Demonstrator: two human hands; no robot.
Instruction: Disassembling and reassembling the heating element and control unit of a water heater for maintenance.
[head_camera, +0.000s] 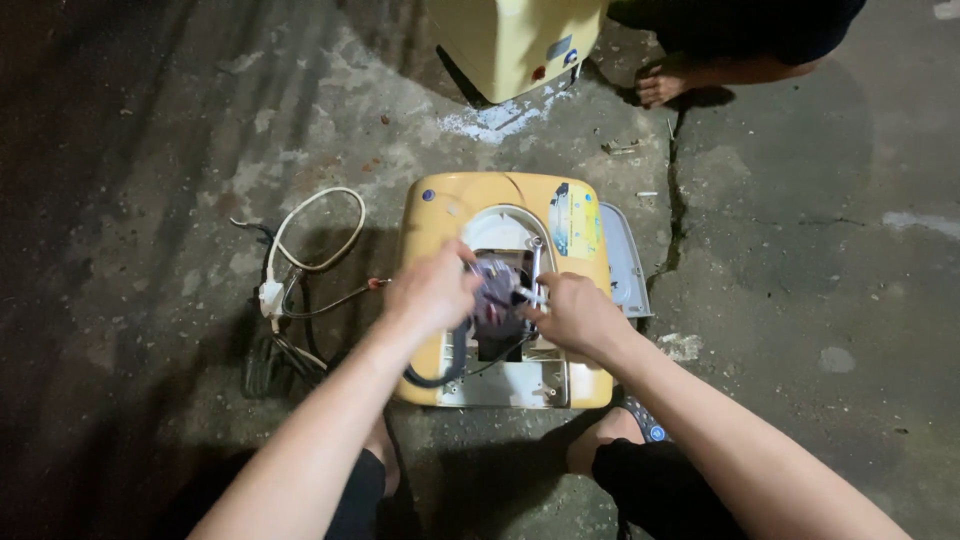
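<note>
A yellow appliance casing (500, 215) lies flat on the concrete floor (800, 300), right in front of the person. Its long side runs away from the person, toward the top of the view. In the middle of it is an open hole, and inside the hole sits a dark, purplish part (497, 285) with wires around it.

Both hands meet at that hole. The left hand (430, 292) comes in from the left side and the right hand (578, 312) comes in from the right side, so the dark part lies between them, just past the fingertips. The two hands look about equally close to it.

The left hand is curled over the left edge of the hole. Its fingers are bent and close together, but the view does not show what they pinch, if anything. The right hand is closed around a thin silver tool (530, 294), which points left, into the hole, toward the dark part.

A thick black cable (440, 375) loops out under the left hand. Farther left on the floor lies a white cord with a plug (300, 250). A grey cover panel (625, 260) rests by the right side of the casing. Another yellow casing (515, 40) stands at the top, and another person's foot (665, 82) is beside it.
</note>
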